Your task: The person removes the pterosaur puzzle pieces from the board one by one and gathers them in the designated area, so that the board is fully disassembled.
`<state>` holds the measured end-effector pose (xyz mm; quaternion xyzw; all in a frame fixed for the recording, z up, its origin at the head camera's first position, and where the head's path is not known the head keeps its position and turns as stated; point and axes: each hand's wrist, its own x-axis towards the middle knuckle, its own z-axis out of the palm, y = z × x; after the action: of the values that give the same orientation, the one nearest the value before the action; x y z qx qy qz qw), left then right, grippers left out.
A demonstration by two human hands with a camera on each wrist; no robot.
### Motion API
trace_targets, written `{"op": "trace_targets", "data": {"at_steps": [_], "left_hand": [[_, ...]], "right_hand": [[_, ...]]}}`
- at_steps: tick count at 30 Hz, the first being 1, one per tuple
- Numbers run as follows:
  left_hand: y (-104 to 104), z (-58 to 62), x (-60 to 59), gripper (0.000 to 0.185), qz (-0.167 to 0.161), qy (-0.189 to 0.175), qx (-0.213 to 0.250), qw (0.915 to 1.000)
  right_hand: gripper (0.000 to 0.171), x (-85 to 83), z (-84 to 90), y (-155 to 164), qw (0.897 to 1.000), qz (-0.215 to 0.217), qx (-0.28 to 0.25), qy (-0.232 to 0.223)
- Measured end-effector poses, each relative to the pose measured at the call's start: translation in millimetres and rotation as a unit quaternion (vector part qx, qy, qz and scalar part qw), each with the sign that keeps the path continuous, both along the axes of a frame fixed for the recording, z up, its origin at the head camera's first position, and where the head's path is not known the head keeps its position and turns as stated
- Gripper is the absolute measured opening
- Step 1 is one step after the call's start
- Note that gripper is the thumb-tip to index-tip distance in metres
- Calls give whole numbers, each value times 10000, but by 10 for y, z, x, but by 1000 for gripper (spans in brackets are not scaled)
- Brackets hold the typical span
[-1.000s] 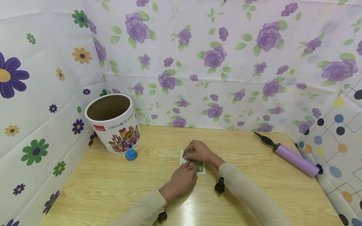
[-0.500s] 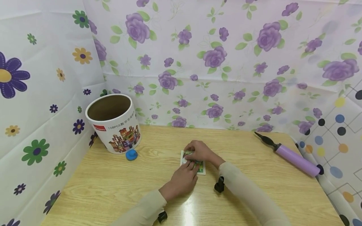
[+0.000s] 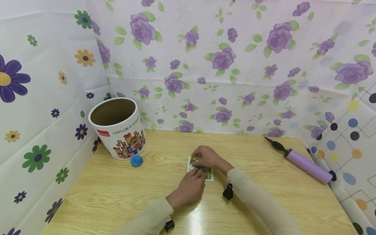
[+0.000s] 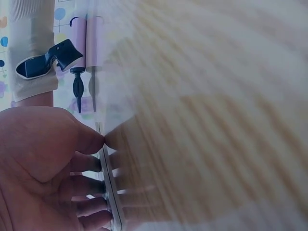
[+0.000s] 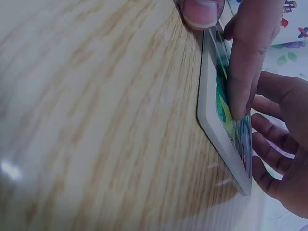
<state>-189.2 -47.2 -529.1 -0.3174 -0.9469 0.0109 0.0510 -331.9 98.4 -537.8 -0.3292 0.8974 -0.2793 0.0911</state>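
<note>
Next to nothing shifted across the last second: both hands planted as before on the small puzzle board lying flat mid-table. Left hand at the near edge, fingers laid fairly straight on the picture face; right hand arched over the far end, thumb at the rim and a fingertip pressing down (whether on a loose piece, cannot tell). Board's long axis running away from the body, so right hand nearer the far end, left nearer the near end.

Head cam looked down from above my table, fairly far. My wrist cams sat right at tabletop level, very close, facing each other across the puzzle board; all three shared it.
</note>
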Motion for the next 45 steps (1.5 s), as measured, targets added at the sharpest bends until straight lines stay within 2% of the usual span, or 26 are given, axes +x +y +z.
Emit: {"op": "trace_targets", "data": {"at_steps": [12, 23, 36, 45], "left_hand": [[-2, 8, 7, 49, 103, -225, -34, 9997], [-16, -3, -25, 47, 92, -399, 149, 9991], [-25, 13, -18, 48, 105, -544, 170, 9983], [-25, 22, -18, 48, 167, -588, 136, 9980]], "right_hand": [[29, 8, -14, -12, 10000, -8, 24, 73], [27, 13, -5, -19, 9996, -151, -124, -188], [23, 12, 10, -35, 9993, -234, -169, -225], [8, 38, 80, -31, 9989, -240, -408, -69]]}}
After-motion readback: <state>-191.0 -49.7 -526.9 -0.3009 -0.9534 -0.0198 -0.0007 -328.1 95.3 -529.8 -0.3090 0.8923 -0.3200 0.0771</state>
